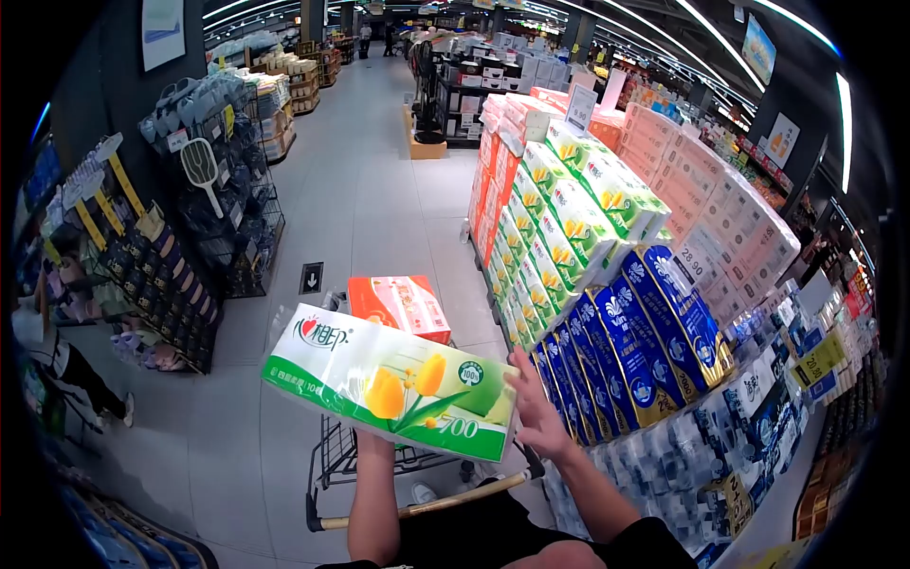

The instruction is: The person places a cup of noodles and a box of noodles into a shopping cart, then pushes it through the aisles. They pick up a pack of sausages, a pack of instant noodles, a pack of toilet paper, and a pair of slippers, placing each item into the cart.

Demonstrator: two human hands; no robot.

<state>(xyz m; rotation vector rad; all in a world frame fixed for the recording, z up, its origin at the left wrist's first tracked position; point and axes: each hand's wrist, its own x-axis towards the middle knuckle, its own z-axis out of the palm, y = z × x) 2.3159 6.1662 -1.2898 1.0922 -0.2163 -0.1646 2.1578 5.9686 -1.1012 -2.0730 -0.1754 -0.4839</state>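
A long white and green tissue pack (398,384) with yellow tulips is tilted above the cart. My left hand (373,443) is under its lower edge, holding it from below, with the fingers hidden behind the pack. At the pack's right end, my right hand (538,408) has its fingers spread, with the fingertips touching the wrapping. An orange-red tissue pack (398,306) shows just beyond the held pack.
A wire shopping cart (332,522) stands before me. Stacked green tissue packs (559,228), blue packs (630,341) and pink packs (711,199) rise on the right. Racks (237,180) line the left of the tiled aisle (360,190). A person's leg (90,379) shows at far left.
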